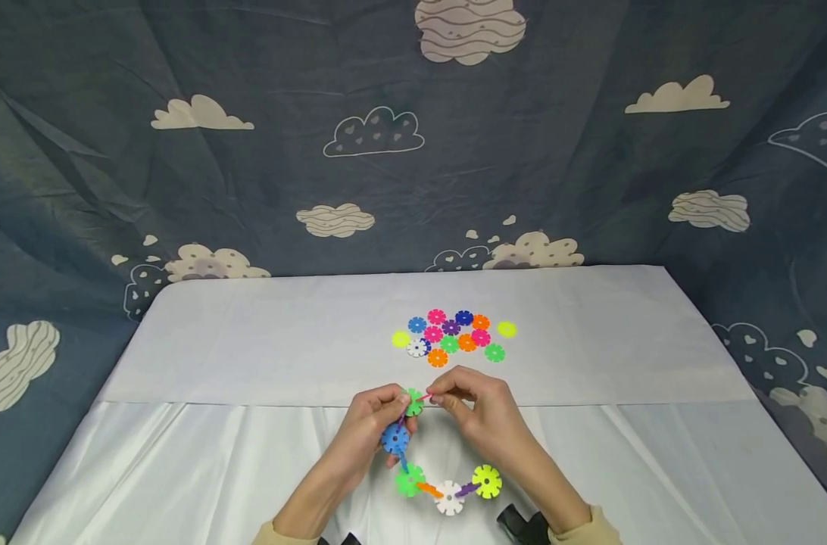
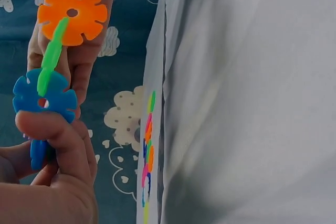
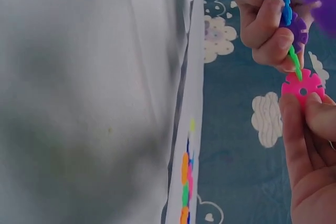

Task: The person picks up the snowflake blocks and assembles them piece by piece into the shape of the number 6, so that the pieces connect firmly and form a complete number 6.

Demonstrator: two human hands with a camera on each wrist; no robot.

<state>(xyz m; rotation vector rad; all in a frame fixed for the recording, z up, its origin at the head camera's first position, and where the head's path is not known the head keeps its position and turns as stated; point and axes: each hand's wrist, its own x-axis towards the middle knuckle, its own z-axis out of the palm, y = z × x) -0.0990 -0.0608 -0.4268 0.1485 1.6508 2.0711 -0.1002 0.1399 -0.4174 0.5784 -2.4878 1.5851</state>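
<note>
In the head view, a chain of notched plastic interlocking discs hangs in a curve between the hands. My left hand (image 1: 367, 424) pinches a green disc (image 1: 414, 402) at its upper end, with a blue disc (image 1: 395, 438) just below. Opposite it, my right hand (image 1: 478, 401) pinches a pink disc (image 1: 423, 397), seen edge-on against the green one. Down the chain are another green disc (image 1: 410, 481), a white disc (image 1: 449, 499) and a yellow disc (image 1: 487, 481) at the free end. The right wrist view shows the pink disc (image 3: 303, 88) between thumb and fingers, meeting an edge-on green disc (image 3: 295, 62).
Loose discs of several colours, among them an orange disc (image 1: 437, 357) and a yellow disc (image 1: 507, 329), lie beyond the hands on the white-covered table (image 1: 250, 341). A dark cloud-print cloth (image 1: 263, 189) hangs behind. Black objects (image 1: 522, 524) sit near the right forearm.
</note>
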